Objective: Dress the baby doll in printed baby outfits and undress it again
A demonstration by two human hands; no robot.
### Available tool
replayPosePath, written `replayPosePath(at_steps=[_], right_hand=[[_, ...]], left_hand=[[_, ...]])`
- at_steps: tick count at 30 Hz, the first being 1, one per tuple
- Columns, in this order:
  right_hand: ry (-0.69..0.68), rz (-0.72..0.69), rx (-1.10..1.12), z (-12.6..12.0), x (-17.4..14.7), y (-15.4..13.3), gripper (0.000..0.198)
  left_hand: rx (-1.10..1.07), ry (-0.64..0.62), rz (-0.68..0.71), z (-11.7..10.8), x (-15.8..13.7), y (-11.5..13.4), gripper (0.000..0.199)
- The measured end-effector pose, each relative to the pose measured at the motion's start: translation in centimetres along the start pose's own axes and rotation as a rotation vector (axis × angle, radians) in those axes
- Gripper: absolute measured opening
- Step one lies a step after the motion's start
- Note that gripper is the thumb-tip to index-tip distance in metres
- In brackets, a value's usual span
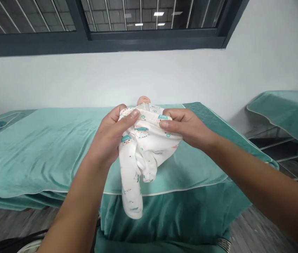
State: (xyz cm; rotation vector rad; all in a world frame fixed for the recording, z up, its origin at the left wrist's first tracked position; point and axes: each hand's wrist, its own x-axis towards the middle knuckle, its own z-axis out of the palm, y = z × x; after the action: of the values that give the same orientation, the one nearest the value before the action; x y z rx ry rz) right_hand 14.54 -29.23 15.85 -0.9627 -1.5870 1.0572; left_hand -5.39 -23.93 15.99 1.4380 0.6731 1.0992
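Note:
Between my two hands hangs a pair of white baby pants (154,140) with small teal and pink prints, held up by the waistband. My left hand (112,131) pinches the waistband's left end, thumb on top. At the other end, my right hand (185,126) grips the band between thumb and curled fingers. One leg dangles straight down past the bed's front edge; the other is bunched up short. Behind the pants lies a baby doll (144,100), its head showing above a similar printed top (154,109). The rest of the doll is hidden.
A massage-style bed with a light teal cover (46,147) and darker teal drape (175,214) stands against a white wall (98,80). A second teal-covered bed (291,109) with metal bars is at the right. A dark-framed window (151,40) is above.

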Motion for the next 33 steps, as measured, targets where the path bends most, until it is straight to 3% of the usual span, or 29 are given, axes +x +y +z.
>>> replayPosePath(at_steps=[2, 4, 7, 12, 14, 16, 18, 20, 22, 27, 33], right_hand=[[-0.135, 0.098, -0.027, -0.1, 0.0, 0.4, 0.032], [-0.174, 0.134, -0.021, 0.0, -0.1, 0.7, 0.031], [-0.016, 0.05, 0.054, 0.4, 0.1, 0.7, 0.034], [0.214, -0.041, 0.066, 0.9, 0.8, 0.1, 0.038], [0.25, -0.033, 0.067, 0.6, 0.9, 0.1, 0.039], [0.171, 0.01, 0.083, 0.1, 0.9, 0.5, 0.041], [-0.04, 0.115, 0.069, -0.3, 0.8, 1.1, 0.04], [-0.277, 0.244, 0.013, -0.4, 0.7, 1.7, 0.037], [-0.367, 0.335, -0.037, 0.1, 0.5, 2.4, 0.036], [-0.03, 0.265, 0.118, 1.0, 0.7, 4.1, 0.034], [0.241, 0.229, 0.451, 0.6, 1.3, 5.4, 0.031]], left_hand=[[-0.036, 0.024, -0.007, 0.0, 0.2, -0.4, 0.036], [-0.069, 0.016, -0.04, 0.1, 0.4, -0.8, 0.038], [-0.081, -0.068, -0.131, 0.5, 0.3, -1.0, 0.046], [0.013, -0.426, -0.277, 0.4, -0.3, -1.0, 0.048], [0.012, -0.433, -0.284, 0.0, -0.2, -1.3, 0.045], [-0.055, -0.309, -0.213, -0.2, 0.0, -1.8, 0.04], [-0.131, -0.197, -0.139, -0.2, 0.3, -2.4, 0.039], [-0.176, -0.156, -0.137, 0.1, 0.6, -3.0, 0.041], [-0.198, -0.142, -0.185, 0.7, 0.7, -3.7, 0.045], [-0.217, -0.159, -0.346, 1.3, 0.8, -4.8, 0.054], [-0.106, -0.43, -0.434, 0.0, 0.3, -5.1, 0.039]])
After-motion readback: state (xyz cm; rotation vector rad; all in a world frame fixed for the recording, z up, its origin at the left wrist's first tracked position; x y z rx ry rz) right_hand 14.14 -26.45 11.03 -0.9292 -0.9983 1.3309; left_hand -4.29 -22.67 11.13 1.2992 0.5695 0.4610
